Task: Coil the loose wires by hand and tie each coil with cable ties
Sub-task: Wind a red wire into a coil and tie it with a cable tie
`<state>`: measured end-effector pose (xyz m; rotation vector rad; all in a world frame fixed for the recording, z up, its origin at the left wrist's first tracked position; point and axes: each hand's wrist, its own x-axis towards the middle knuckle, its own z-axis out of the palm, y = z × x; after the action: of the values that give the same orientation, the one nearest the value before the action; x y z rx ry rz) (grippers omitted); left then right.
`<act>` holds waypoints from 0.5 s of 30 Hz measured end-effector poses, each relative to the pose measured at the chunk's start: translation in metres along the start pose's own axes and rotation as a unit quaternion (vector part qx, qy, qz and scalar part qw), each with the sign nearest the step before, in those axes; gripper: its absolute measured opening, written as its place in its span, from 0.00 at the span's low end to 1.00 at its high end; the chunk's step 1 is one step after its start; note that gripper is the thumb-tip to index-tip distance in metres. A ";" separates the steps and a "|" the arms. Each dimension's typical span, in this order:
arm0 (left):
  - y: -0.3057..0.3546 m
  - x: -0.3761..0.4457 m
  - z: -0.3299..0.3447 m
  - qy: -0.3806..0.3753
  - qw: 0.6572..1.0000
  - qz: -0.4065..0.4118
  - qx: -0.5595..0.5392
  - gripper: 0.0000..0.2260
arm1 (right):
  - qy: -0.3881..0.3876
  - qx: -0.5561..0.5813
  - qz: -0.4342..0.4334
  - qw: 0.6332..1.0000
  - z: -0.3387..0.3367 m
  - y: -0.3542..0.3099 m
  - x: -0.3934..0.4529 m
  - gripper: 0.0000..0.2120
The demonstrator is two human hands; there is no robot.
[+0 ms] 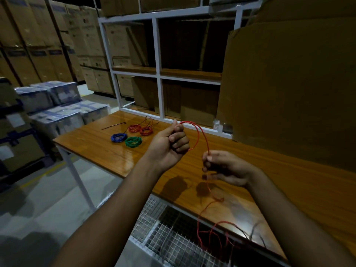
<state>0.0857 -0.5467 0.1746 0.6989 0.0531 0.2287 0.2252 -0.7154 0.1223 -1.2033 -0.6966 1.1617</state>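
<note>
Item: red wire (198,135), one length, in work above the wooden table (107,151); arched between both hands, the start of a first loop by the look of it. Left hand (169,143), at centre of view: fingers curled into a fist round the wire's near end with the thumb up alongside, presumably serving as the anchor about which turns will be laid. Right hand (225,168), at 4 o'clock from the left hand and near it: thumb and forefinger pinch the wire where the arch comes down, remaining fingers loosely curled beneath; likely the feeding hand, letting slack run through. Slack: trails down from the right hand toward 6 o'clock and lies in loose tangled loops over the table's near edge, above a wire-mesh basket (154,228); whether any wire rests inside the basket cannot be told, and its interior reads dark. Dark loose strands (256,232) lie among the red at 5 o'clock. Finished stock, grouped at 10 o'clock from the left hand, well apart from it, probably set aside out of the working space: blue coil (119,137), green coil (133,141), two red coils (140,129) touching or nearly so. Black cable tie (113,125) lying loose at 10 o'clock of the blue coil. White shelving frame (158,78) at 12 o'clock, compartments holding cardboard
</note>
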 end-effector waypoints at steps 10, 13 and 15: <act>0.000 0.006 0.007 0.077 0.986 0.071 0.131 0.15 | 0.184 -0.597 -0.002 0.781 0.100 -0.007 -0.009 0.10; -0.002 0.005 0.009 0.092 0.974 0.092 0.188 0.15 | 0.080 -0.670 -0.028 0.738 0.122 -0.035 -0.027 0.09; -0.003 0.003 0.009 0.079 0.973 0.100 0.194 0.14 | 0.125 -0.686 -0.087 0.712 0.128 -0.054 -0.037 0.09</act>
<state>0.0902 -0.5546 0.1797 1.0767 0.1841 0.4761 0.1148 -0.7036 0.2145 -2.3730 -1.5105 0.0924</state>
